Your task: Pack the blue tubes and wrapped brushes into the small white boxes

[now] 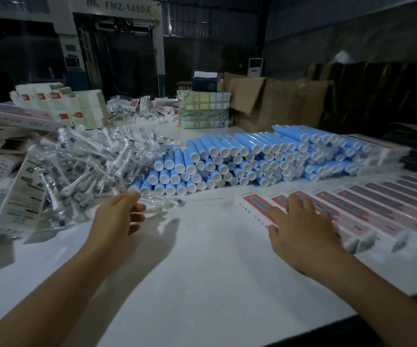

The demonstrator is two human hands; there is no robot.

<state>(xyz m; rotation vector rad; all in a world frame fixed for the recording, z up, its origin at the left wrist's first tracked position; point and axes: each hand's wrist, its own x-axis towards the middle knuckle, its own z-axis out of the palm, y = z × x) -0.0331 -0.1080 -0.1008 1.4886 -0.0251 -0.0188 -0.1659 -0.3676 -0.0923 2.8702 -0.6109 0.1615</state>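
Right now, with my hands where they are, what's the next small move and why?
Probably lift the wrapped brush that your left hand pinches and carry it to the nearest white box, where your right hand lies flat on the row.

Left hand (pixel 119 216) fingers loosely curled, right hand (pixel 302 224) flat, fingers spread

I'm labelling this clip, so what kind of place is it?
Probably a factory packing area: a large machine at the back, a big stack of blue tubes and a heap of wrapped brushes on one table, cardboard cartons behind.
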